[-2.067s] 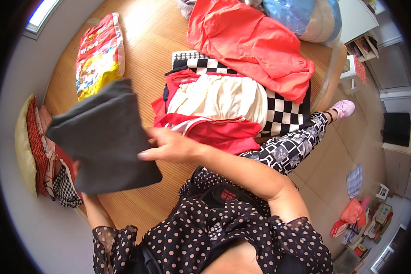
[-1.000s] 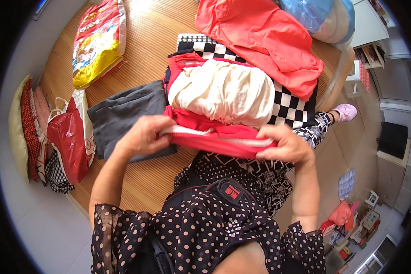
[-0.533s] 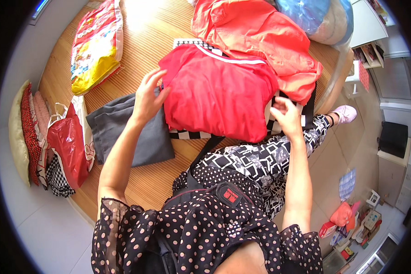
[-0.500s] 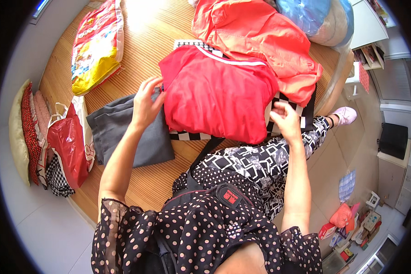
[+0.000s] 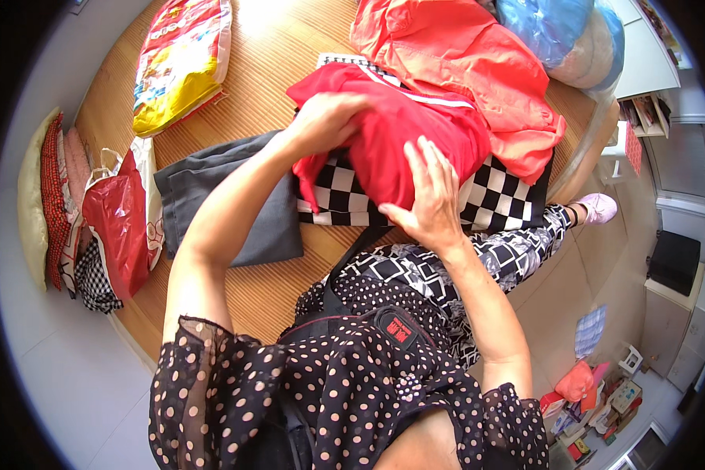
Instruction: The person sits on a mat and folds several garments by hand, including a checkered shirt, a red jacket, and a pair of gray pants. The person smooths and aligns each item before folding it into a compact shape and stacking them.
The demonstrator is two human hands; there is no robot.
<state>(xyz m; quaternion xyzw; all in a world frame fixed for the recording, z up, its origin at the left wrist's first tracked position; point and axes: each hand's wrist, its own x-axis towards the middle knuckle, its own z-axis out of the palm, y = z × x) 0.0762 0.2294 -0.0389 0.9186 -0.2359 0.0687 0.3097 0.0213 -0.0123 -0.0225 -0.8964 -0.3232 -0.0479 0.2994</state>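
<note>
Both hands have come inward since half a second ago: the left hand has gone from the red garment's left side to over its upper left part, and the right hand from its right side to its near edge. The garment's near left part has drawn in, baring more of the checked cloth beneath.

Now the red garment lies bunched on that cloth, towards the right edge of the wooden platform, its white-trimmed edge just against the orange garment. The right hand's fingers are extended against the red fabric, its thumb apart from them. The left hand's fingers are bent into the fabric and blurred; I cannot tell whether they pinch it.

Grey cloth lies just to the left, nearer the platform's left edge.

As I judge it, thin, slack fabric like this could bunch or crease if the hands drew it in unevenly. The loose red tip by the checked cloth's left corner could stay out and crumple, and a hard drag could rub the checked cloth askew or catch the orange garment.
</note>
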